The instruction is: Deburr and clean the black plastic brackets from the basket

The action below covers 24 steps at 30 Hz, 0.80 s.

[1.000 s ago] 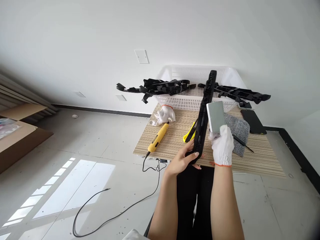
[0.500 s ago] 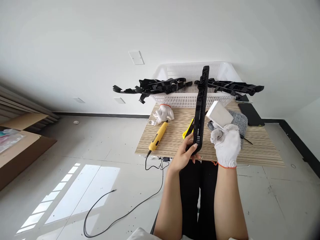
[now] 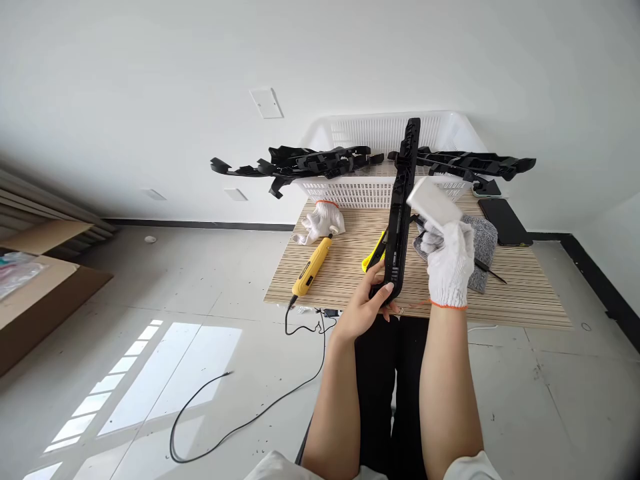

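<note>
My left hand (image 3: pixel 369 300), bare, grips the near end of a long black plastic part (image 3: pixel 401 207). The part stands out away from me, its far end in front of the white basket. My right hand (image 3: pixel 451 261), in a white knit glove with an orange cuff, is closed on a white tool with a rectangular block head (image 3: pixel 434 201). That head is slightly blurred, close to the right side of the black part; I cannot tell whether they touch. Partly hidden behind the part lies a yellow-and-black cutter-like tool (image 3: pixel 373 257).
A white plastic basket (image 3: pixel 350 193) at the back holds several black parts (image 3: pixel 320 163) jutting out sideways. On the striped table (image 3: pixel 345 287) lie a yellow corded tool (image 3: pixel 311 268), a white glove (image 3: pixel 320 221), a grey cloth (image 3: pixel 484 240) and a black phone (image 3: pixel 506 222). A cable (image 3: pixel 250 421) trails across the floor.
My right hand and the white tool have moved up and slightly left, toward the black part. My left hand keeps its hold. The view has shifted a little.
</note>
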### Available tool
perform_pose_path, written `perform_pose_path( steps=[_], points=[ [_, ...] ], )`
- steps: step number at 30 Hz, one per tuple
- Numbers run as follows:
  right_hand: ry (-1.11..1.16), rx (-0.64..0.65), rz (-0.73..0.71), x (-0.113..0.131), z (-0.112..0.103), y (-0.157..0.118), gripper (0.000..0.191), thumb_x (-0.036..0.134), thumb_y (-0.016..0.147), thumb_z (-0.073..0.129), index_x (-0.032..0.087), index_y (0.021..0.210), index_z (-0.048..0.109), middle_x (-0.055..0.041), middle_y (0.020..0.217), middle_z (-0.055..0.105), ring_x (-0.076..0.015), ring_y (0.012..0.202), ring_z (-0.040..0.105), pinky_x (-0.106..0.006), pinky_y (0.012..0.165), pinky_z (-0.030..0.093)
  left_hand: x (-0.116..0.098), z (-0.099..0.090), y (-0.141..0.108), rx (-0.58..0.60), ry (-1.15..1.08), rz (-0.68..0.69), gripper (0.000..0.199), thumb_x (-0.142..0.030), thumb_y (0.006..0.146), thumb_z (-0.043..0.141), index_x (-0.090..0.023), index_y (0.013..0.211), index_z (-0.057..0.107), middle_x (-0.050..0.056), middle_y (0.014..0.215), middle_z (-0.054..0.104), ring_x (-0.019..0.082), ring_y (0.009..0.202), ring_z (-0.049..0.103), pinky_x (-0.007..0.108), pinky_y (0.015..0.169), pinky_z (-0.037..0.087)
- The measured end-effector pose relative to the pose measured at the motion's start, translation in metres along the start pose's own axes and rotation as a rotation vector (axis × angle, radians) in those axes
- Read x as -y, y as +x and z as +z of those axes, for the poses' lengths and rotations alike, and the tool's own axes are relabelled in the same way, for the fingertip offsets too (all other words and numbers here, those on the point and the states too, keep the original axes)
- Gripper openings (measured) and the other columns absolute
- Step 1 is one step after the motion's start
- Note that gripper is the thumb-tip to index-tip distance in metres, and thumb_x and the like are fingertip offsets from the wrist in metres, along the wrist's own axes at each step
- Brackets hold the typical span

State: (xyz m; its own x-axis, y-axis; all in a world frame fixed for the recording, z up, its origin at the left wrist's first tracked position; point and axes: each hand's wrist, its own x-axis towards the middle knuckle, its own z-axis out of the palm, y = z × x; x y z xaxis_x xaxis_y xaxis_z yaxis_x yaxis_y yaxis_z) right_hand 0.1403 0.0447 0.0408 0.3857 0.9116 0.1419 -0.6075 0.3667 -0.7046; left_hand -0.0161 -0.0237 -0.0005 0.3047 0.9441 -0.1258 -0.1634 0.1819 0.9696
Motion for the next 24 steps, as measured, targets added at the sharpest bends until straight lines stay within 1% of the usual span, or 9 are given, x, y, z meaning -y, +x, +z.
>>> perform_pose_path(
  steps=[2, 5, 6, 9, 13, 15, 17, 21, 24],
  points=[
    [-0.066, -0.008, 0.017, 0.000, -0.003, -0.001, 0.026, 0.033, 0.080, 0.072, 0.025, 0.081, 0.047, 0.0039, 0.068, 0.062, -0.0090, 0.055, 0.054, -0.019, 0.047, 0.038, 0.000, 0.000, 0.000, -0.006, 0.001, -0.002, 0.061, -0.040, 0.096, 0.061, -0.027, 0.151, 0.038, 0.008, 0.116, 0.056, 0.013, 0.067, 0.068, 0.023, 0.051, 0.053],
    [-0.073, -0.113, -0.061, 0.000, -0.006, -0.003, 0.029, 0.036, 0.080, 0.071, 0.024, 0.080, 0.045, 0.0035, 0.068, 0.063, -0.0080, 0.052, 0.050, -0.019, 0.047, 0.035, 0.000, 0.000, 0.000, -0.016, -0.002, -0.005, 0.061, -0.039, 0.095, 0.061, -0.028, 0.151, 0.038, 0.009, 0.117, 0.055, 0.013, 0.068, 0.068, 0.024, 0.052, 0.053],
    [-0.083, -0.115, -0.054, 0.001, -0.007, -0.004, 0.030, 0.037, 0.080, 0.070, 0.024, 0.079, 0.043, 0.0029, 0.068, 0.064, -0.0079, 0.051, 0.049, -0.019, 0.046, 0.035, 0.000, 0.000, 0.000, -0.015, -0.002, -0.007, 0.061, -0.039, 0.095, 0.062, -0.028, 0.151, 0.038, 0.009, 0.117, 0.055, 0.013, 0.068, 0.068, 0.024, 0.052, 0.054],
    [-0.163, -0.016, 0.058, 0.004, -0.012, -0.006, 0.030, 0.039, 0.081, 0.069, 0.024, 0.075, 0.044, 0.0007, 0.072, 0.066, -0.0103, 0.054, 0.054, -0.021, 0.046, 0.039, -0.001, 0.001, 0.000, -0.007, -0.001, -0.013, 0.061, -0.040, 0.096, 0.061, -0.028, 0.151, 0.039, 0.008, 0.116, 0.056, 0.014, 0.070, 0.069, 0.024, 0.053, 0.055],
    [-0.211, -0.076, -0.009, 0.011, -0.022, -0.008, 0.017, 0.032, 0.086, 0.061, 0.024, 0.075, 0.051, 0.0032, 0.073, 0.066, -0.0076, 0.053, 0.053, -0.019, 0.044, 0.042, -0.002, 0.001, -0.001, -0.018, 0.009, -0.016, 0.061, -0.041, 0.095, 0.061, -0.027, 0.151, 0.039, 0.009, 0.117, 0.057, 0.013, 0.069, 0.068, 0.025, 0.054, 0.056],
    [-0.302, -0.054, 0.024, 0.013, -0.028, -0.010, 0.021, 0.029, 0.087, 0.062, 0.025, 0.069, 0.051, 0.0046, 0.065, 0.062, -0.0073, 0.053, 0.053, -0.018, 0.044, 0.043, -0.002, 0.000, -0.001, -0.016, 0.008, -0.020, 0.061, -0.042, 0.095, 0.062, -0.028, 0.151, 0.039, 0.009, 0.119, 0.056, 0.014, 0.069, 0.069, 0.026, 0.055, 0.057],
    [-0.356, -0.044, 0.063, 0.012, -0.031, -0.013, 0.030, 0.033, 0.086, 0.065, 0.025, 0.064, 0.047, 0.0044, 0.060, 0.058, -0.0090, 0.054, 0.056, -0.019, 0.044, 0.044, -0.001, 0.000, -0.001, -0.017, 0.002, -0.021, 0.061, -0.042, 0.095, 0.062, -0.029, 0.151, 0.040, 0.010, 0.123, 0.056, 0.014, 0.069, 0.069, 0.027, 0.055, 0.057],
    [-0.317, -0.106, 0.117, 0.003, -0.028, -0.015, 0.045, 0.048, 0.087, 0.063, 0.024, 0.062, 0.034, -0.0005, 0.065, 0.063, -0.0122, 0.052, 0.057, -0.023, 0.043, 0.041, -0.001, 0.001, -0.001, -0.035, -0.008, -0.013, 0.062, -0.043, 0.095, 0.063, -0.030, 0.151, 0.040, 0.011, 0.126, 0.056, 0.013, 0.070, 0.069, 0.027, 0.056, 0.059],
    [-0.261, -0.108, 0.108, 0.002, -0.023, -0.016, 0.046, 0.048, 0.083, 0.066, 0.023, 0.062, 0.034, -0.0007, 0.066, 0.061, -0.0123, 0.055, 0.057, -0.024, 0.046, 0.042, -0.003, 0.003, 0.000, -0.067, -0.021, -0.007, 0.061, -0.043, 0.095, 0.063, -0.028, 0.150, 0.041, 0.012, 0.130, 0.057, 0.014, 0.071, 0.070, 0.026, 0.056, 0.058]
  ],
)
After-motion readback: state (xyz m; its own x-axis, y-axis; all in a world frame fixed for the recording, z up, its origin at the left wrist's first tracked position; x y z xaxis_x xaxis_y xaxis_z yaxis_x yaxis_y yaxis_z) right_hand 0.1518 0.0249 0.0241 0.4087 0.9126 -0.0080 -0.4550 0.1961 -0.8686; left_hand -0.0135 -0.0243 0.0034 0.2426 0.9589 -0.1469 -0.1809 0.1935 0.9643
